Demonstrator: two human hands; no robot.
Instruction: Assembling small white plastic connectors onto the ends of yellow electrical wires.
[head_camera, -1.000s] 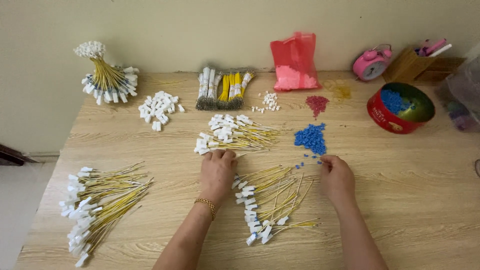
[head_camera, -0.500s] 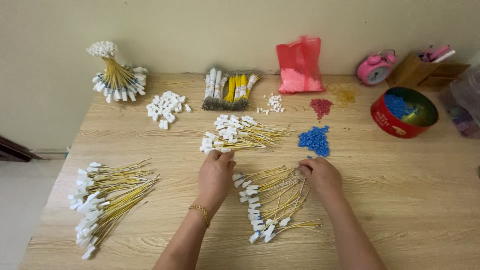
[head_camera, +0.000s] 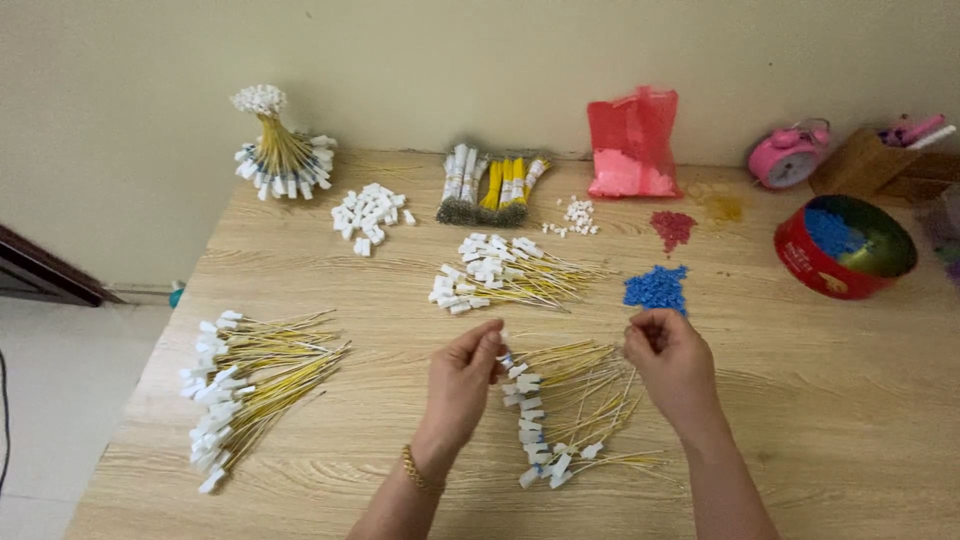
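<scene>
Hands lifted; fingers (head_camera: 490, 345) pinch wire (head_camera: 565, 352) between them.

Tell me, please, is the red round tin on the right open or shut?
Open: the red round tin has no lid on, and blue pieces show inside against its shiny inner wall.

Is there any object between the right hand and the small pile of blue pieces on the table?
Nothing visible. The right hand is raised just in front of the blue pieces, with only bare table between them.
</scene>
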